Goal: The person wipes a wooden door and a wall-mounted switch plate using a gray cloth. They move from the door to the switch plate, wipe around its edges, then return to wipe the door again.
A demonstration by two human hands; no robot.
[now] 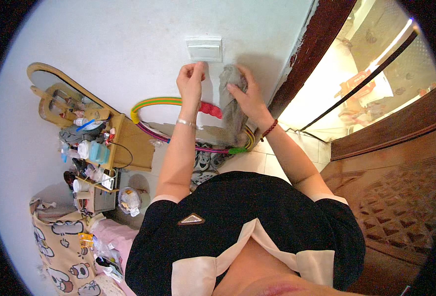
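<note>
A white wall light switch is mounted on the pale wall in front of me. Just below it is my left hand, fingers curled in and thumb against them; nothing shows in its grasp. Whether the fingertips touch the switch's lower edge I cannot tell. To the right, my right hand grips a crumpled grey cloth, which hangs down and blurs at its lower end. Behind my left forearm and the cloth, a multicoloured hula hoop is partly hidden.
On the left, a wooden dressing table with a mirror carries bottles and boxes. Below it stands a lined waste bin. Shoes lie on the floor beneath the hoop. A dark wooden door frame and carved door bound the right.
</note>
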